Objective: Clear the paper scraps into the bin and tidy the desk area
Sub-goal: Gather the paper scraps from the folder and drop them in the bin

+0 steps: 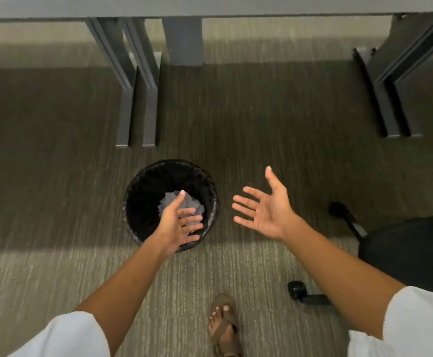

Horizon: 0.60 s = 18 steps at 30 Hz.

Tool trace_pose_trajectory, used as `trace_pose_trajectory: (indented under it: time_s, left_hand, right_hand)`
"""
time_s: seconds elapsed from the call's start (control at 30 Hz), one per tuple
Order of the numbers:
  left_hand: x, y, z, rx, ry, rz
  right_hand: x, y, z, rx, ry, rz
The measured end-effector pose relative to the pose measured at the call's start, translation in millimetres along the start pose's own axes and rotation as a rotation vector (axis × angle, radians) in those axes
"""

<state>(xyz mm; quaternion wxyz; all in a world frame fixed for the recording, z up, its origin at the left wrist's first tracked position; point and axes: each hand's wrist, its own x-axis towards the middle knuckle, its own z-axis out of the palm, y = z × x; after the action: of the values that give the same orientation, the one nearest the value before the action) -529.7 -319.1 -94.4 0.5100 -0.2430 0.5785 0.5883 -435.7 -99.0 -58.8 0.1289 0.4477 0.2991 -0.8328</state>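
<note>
Nearest, a sandalled foot (224,324) stands on the carpet (42,266) close to the bottom edge of the view, between two forearms in white sleeves (416,320). To its right a black chair castor (297,290) rests on the carpet, with the dark chair base (406,251) beyond it at the right edge.

Further out, the left hand (178,222) hangs over the near rim of the bin (132,191), fingers loosely spread and slack, holding nothing. The right hand (264,207) is just right of the bin and apart from it, palm turned up, fingers fanned wide, empty.

The bin is round, lined with a black bag, and stands on the carpet. Paper scraps (170,198) lie in a pale heap at its bottom, partly hidden by the left hand.

Farthest, dark desk legs (125,99) rise to the grey desk edge (210,6) along the top.
</note>
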Motion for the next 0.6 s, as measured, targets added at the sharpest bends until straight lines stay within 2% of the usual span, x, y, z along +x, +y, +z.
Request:
trace_pose_trajectory:
  time_s: [0.1, 0.17, 0.37, 0.6]
  left_hand:
    - [0.9, -6.2, 55.5, 0.313, 0.052, 0.065]
    - [-3.6, -16.5, 106.4, 0.447, 0.000, 0.088]
    - [-18.2, -54.5, 240.1, 0.571, -0.165, 0.122]
    - [-49.3, -154.6, 386.3, 0.763, -0.310, 0.129]
  right_hand:
    - [-32.0, -17.8, -32.1, -0.115, 0.092, -0.053]
    - [-64.1, -33.3, -71.5, -0.128, 0.155, -0.113]
    - [-154.5, -71.3, -197.7, -0.019, 0.343, -0.245]
    - [-260.0, -61.2, -365.0, 0.096, 0.748, -0.370]
